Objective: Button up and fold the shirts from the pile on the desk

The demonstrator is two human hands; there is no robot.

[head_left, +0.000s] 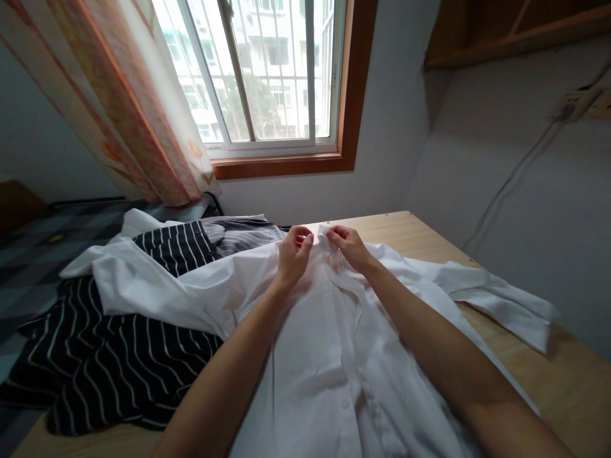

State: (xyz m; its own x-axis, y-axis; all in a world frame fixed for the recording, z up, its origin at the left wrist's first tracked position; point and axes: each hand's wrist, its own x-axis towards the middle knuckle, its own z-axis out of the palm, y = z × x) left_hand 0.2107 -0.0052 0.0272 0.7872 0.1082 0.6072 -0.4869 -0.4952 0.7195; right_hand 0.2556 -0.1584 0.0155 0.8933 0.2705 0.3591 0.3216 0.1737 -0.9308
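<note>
A white button-up shirt (310,343) lies spread front side up, its collar end away from me and its sleeves reaching out to both sides. My right hand (347,245) pinches the edge of the collar (323,234) between thumb and fingers. Just left of it, my left hand (294,252) hovers by the collar with loosely curled fingers, slightly apart, and I see nothing held in them. The front placket runs down toward me, with a button (344,403) near the lower end. Part of the front is rumpled on the right side.
Black-and-white striped clothing (119,362) lies beneath the left sleeve, partly over a dark checked cover (28,267). A light wooden board (382,228) supports the shirt. Behind are a window (267,76) and a curtain (138,95). A cable (508,178) hangs along the right wall.
</note>
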